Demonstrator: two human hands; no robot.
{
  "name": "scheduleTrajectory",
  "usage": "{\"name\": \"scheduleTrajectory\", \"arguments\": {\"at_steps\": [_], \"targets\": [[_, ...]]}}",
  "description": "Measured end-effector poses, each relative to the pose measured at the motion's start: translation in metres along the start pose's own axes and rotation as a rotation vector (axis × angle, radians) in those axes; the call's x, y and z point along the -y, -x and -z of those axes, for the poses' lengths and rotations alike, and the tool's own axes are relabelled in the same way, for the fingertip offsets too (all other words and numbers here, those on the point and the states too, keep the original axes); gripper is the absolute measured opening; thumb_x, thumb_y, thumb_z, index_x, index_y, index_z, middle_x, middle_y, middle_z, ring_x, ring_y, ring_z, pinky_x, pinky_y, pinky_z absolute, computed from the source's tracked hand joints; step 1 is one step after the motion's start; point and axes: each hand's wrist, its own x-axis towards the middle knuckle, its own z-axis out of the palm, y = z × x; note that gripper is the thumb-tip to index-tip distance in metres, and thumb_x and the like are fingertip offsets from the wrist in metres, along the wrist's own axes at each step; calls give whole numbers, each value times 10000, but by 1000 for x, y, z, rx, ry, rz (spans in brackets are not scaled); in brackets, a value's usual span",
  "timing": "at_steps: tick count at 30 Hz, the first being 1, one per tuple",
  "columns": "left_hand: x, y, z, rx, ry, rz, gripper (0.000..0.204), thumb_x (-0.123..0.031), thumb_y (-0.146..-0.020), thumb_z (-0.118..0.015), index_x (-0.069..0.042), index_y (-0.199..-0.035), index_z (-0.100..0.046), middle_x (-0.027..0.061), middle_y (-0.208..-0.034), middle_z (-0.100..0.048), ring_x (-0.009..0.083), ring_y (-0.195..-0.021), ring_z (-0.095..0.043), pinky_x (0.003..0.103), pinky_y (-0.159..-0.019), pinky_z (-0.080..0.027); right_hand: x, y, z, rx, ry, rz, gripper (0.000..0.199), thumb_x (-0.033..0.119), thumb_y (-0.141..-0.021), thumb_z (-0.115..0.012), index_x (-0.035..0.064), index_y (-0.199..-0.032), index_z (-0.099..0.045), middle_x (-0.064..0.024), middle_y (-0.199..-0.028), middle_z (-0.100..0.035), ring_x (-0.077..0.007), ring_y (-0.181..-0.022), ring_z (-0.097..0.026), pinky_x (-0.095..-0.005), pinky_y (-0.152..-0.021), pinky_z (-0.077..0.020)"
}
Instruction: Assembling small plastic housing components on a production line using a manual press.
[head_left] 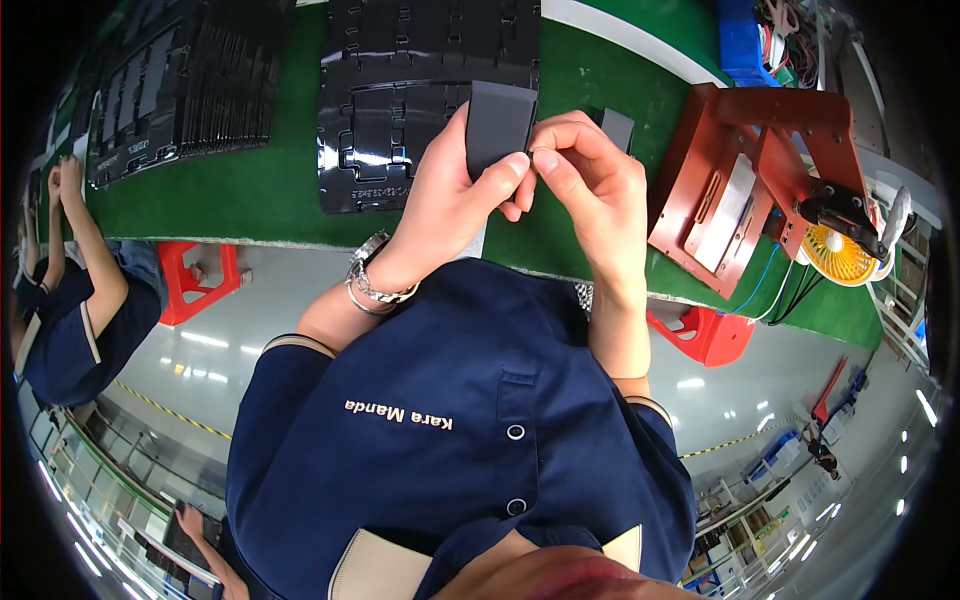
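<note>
A flat, dark grey rectangular case (pixel 497 125) is held over the green bench, in front of my body. My left hand (pixel 447 195) is wrapped round its left side and lower part, with the thumb lying across the near end. At the case's lower right edge, my right hand (pixel 597 185) is closed in a pinch, thumb against forefinger. Whatever lies between those fingertips is too small to make out. Just beyond my right hand, a second grey piece (pixel 617 128) rests on the bench, partly covered by the fingers.
A glossy black moulded tray (pixel 365 120) lies beyond my left hand, and stacked black trays (pixel 225 90) stand farther left. To the right are a red-brown fixture (pixel 685 215), a yellow fan (pixel 838 258) and a blue bin (pixel 738 45). Another person's hand (pixel 68 178) shows at far left.
</note>
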Motion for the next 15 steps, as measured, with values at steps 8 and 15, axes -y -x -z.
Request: {"name": "scheduleTrajectory", "arguments": {"at_steps": [8,15], "targets": [[3,1,-7,-76,-153,-70,266,-46,-993,-562,12,-1239,-478,47,-827,-619,94,-664,-604,258,-592,-528,-12,3,-7,-64,15,44,67,-18,-982,-607,-74,-947,-619,-95,-970,-585,-161,-713,-679,-296,-677,-553],[-2,6,-1,-10,20,58,265,-143,-1038,-493,2,-1259,-481,82,-847,-637,123,-720,-637,268,-596,-531,-8,1,3,31,-136,-23,137,58,-1017,-609,-64,-955,-623,-88,-936,-599,-163,-708,-665,-306,-688,-553]]}}
